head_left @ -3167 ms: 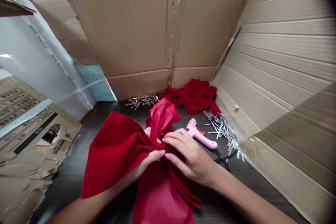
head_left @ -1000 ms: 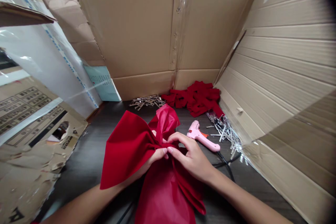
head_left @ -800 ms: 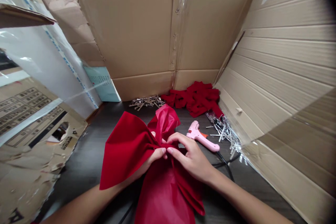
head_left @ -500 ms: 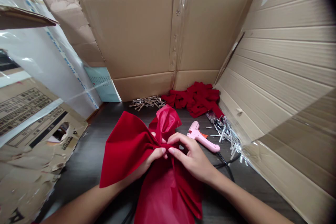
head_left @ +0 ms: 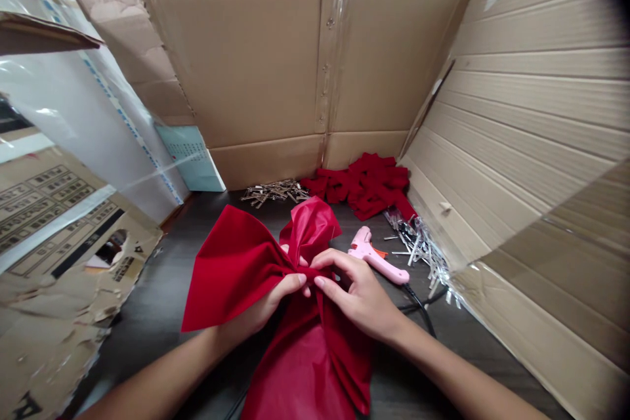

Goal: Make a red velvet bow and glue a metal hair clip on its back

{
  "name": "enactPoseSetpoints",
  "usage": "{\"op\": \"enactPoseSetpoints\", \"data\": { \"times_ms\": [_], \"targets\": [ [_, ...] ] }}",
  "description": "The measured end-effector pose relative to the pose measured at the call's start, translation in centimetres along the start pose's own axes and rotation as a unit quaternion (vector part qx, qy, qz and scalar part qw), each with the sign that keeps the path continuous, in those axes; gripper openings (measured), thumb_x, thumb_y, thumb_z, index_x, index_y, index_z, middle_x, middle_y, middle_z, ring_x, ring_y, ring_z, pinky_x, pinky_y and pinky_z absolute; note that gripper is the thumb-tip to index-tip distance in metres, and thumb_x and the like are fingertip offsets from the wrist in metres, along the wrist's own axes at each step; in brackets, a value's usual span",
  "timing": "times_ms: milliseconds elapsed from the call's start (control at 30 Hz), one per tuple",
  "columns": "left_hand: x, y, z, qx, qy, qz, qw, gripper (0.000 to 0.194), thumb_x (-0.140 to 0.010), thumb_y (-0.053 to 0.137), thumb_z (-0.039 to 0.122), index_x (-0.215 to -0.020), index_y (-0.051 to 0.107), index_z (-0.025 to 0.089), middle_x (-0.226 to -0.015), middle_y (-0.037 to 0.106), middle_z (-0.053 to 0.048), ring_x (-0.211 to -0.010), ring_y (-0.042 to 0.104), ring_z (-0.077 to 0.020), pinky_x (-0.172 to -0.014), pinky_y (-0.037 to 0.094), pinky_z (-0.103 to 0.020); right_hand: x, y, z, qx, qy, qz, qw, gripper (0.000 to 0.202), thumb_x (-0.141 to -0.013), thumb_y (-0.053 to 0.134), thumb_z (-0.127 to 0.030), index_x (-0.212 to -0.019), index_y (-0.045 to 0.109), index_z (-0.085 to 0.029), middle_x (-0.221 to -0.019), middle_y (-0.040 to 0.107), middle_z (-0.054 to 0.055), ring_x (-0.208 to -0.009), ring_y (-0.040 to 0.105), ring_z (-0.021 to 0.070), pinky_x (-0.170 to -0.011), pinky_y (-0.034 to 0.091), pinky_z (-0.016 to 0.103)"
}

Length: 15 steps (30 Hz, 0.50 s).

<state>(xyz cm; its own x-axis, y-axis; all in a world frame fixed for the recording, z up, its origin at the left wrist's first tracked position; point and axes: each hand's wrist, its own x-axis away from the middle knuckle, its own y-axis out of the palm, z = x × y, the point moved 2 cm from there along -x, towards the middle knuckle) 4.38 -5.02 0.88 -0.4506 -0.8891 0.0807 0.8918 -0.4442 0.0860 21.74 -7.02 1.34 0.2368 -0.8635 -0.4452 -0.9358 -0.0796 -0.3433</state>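
Note:
A large red fabric bow (head_left: 236, 269) is held up over the dark table, its loops and long tails fanning out from a gathered middle. My left hand (head_left: 283, 289) pinches the gathers from the left, with the thumb in front and the other fingers mostly hidden behind the cloth. From the right, my right hand (head_left: 354, 289) has its thumb and forefinger closed on the narrow red strip at the bow's centre. Beyond the right hand lies a pink glue gun (head_left: 377, 256) with an orange trigger.
Behind the bow are a heap of red fabric strips (head_left: 377, 187) and a pile of metal clips (head_left: 275, 192). More silvery pieces (head_left: 423, 246) lie by the right cardboard wall (head_left: 531, 118). Cardboard panels (head_left: 246, 65) enclose the back, and a printed box (head_left: 63, 243) stands left. The gun's black cable (head_left: 426, 312) trails rightward.
The bow's left loop has shifted slightly up and left, and its lower tails have moved a little left. Both hands keep their pinch at the middle.

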Motion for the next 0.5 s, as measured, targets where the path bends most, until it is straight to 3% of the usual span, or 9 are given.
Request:
{"op": "enactPoseSetpoints", "data": {
  "times_ms": [267, 500],
  "targets": [
    [-0.5, -0.6, -1.0, 0.049, -0.004, 0.005, 0.999, 0.015, -0.075, 0.072, 0.028, -0.07, 0.066, 0.016, -0.079, 0.068, 0.0, -0.078, 0.059, -0.0158, -0.083, 0.047, -0.028, 0.2, 0.0, 0.1, 0.003, 0.015, -0.006, 1.0, 0.016, -0.083, 0.056, -0.014, -0.097, 0.062, -0.019, -0.095, 0.068, 0.003, -0.087, 0.062, 0.0181, -0.074, 0.046, 0.029],
    [-0.5, -0.4, -1.3, 0.069, -0.036, -0.047, 0.996, 0.012, -0.08, 0.068, 0.029, -0.083, 0.069, 0.017, -0.091, 0.071, -0.001, -0.089, 0.06, -0.0175, -0.093, 0.045, -0.032, 0.2, 0.3, 0.3, 0.025, 0.016, 0.01, 1.0, 0.01, -0.084, 0.062, -0.02, -0.094, 0.062, -0.019, -0.091, 0.068, 0.002, -0.081, 0.061, 0.0169, -0.071, 0.045, 0.028]
  ]
}}
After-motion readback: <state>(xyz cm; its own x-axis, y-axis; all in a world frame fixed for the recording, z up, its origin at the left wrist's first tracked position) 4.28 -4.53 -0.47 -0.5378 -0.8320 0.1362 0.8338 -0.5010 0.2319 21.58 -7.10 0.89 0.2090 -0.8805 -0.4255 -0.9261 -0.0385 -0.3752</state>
